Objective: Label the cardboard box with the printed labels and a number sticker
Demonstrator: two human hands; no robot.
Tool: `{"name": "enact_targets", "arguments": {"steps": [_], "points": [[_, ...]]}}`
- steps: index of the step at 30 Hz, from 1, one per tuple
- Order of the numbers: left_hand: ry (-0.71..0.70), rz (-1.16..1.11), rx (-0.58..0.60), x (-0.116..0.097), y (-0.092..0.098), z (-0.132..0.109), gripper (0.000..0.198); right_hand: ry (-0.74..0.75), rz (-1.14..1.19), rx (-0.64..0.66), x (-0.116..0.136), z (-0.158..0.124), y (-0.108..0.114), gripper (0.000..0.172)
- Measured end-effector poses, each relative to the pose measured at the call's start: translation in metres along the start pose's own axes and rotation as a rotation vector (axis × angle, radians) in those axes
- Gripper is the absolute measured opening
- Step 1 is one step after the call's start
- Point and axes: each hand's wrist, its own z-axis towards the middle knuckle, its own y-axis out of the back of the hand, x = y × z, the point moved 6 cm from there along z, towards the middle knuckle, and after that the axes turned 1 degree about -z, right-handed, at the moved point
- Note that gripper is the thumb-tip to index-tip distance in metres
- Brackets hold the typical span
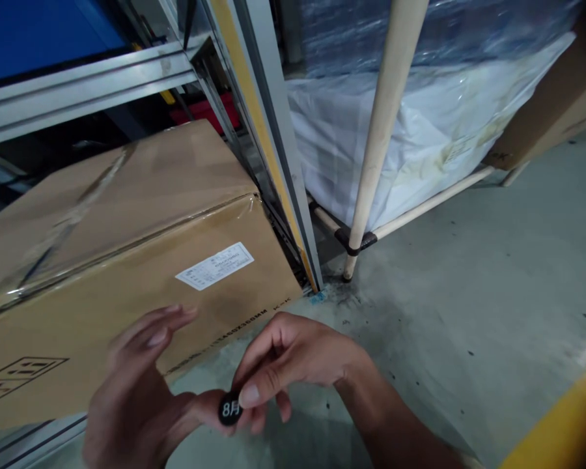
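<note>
Our right grip (307, 355) pinches the round black sticker (227, 409) beneath its thumb tip; our open left grip (127, 410) touches it; beyond both stands a taped carton (141, 260).

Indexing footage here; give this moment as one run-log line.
right hand: pinches black disc marked 8月 | left hand: open, thumb against disc | carton: beyond hands, white label on side

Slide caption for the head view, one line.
Right hand pinches a black disc marked 8月 at the thumb of the left hand, near a taped cardboard box.
</note>
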Motion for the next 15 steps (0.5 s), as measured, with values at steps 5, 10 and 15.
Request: {"name": "enact_targets", "arguments": {"steps": [5,10,15], "points": [[-0.231,0.227,0.116,0.011,0.002,-0.003,0.083,0.033,0.002,-0.16,-0.007,0.006,0.01,0.015],[-0.248,0.434,0.163,0.008,-0.008,0.002,0.075,0.164,-0.167,-0.408,0.001,0.01,0.035,0.02],[0.029,0.398,0.088,0.013,-0.006,-0.008,0.044,0.622,-0.639,-0.862,0.055,0.006,0.073,0.008]]}}
